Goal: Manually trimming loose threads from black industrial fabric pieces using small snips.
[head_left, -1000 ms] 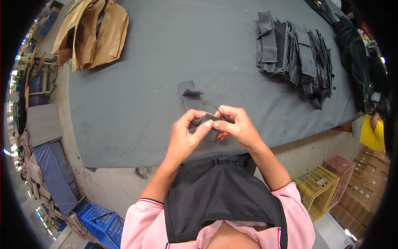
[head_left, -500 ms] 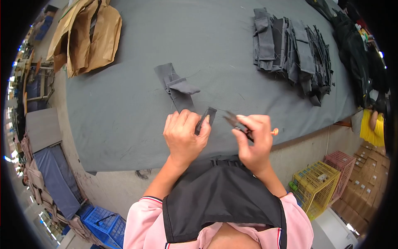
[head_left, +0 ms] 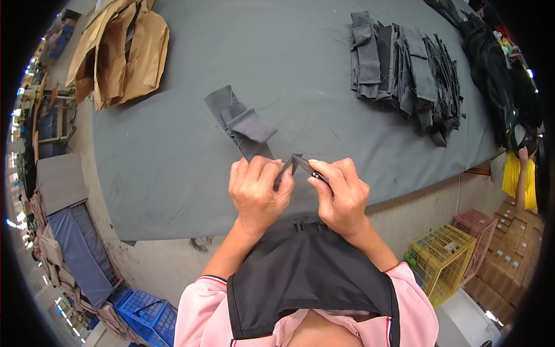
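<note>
My left hand (head_left: 259, 188) is closed around a dark grey fabric strip (head_left: 228, 115), whose folded far part lies on the table away from me. A short end of the strip sticks up between thumb and fingers. In my right hand (head_left: 342, 194) is a pair of thread snips (head_left: 308, 166), gripped near the blades. The snips' tips touch or nearly touch the strip's raised end; which of the two I cannot tell. Loose threads lie on the cloth just beyond the hands.
A pile of similar grey strips (head_left: 404, 75) lies at the far right of the grey-covered table (head_left: 173, 191). An open brown paper bag (head_left: 133, 58) stands far left. Yellow (head_left: 442, 257) and blue crates (head_left: 147, 315) flank the table below. Another person's arm (head_left: 523, 179) shows at right.
My right hand has moved left, bringing the snips to the strip's end. The strip's folded far part has shifted slightly left and opened out a little. My left hand stays nearly in place.
</note>
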Available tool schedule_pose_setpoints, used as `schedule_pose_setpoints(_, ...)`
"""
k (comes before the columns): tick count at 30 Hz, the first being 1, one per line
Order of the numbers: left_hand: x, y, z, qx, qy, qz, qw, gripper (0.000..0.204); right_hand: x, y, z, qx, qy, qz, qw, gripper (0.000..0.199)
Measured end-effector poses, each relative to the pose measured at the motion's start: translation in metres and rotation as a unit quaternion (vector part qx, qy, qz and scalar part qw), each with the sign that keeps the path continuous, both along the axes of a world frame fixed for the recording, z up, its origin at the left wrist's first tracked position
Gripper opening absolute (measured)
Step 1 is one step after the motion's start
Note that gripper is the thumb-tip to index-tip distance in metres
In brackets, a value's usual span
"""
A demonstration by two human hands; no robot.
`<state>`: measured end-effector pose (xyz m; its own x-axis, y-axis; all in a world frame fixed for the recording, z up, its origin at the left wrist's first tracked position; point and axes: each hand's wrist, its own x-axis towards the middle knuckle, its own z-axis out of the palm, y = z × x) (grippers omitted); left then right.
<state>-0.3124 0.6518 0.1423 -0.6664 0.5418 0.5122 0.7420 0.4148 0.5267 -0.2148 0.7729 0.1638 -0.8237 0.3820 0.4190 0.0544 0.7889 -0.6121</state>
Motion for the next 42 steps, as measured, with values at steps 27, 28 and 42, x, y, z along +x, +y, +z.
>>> schedule_pose_setpoints(27,0.004,-0.005,-0.006,0.195,-0.569,0.013,0.799,0.017,0.003,0.009,-0.013,-0.06,0.041,-0.028,0.997,0.026)
schedule_pose_setpoints(28,0.004,-0.005,-0.004,0.195,-0.569,0.012,0.799,0.017,0.001,0.012,-0.013,-0.122,0.016,-0.014,0.992,0.026)
schedule_pose_setpoints(42,-0.001,-0.016,0.003,0.213,-0.734,-0.121,0.634,0.022,-0.044,0.018,-0.026,-0.589,-0.045,0.049,0.806,0.022)
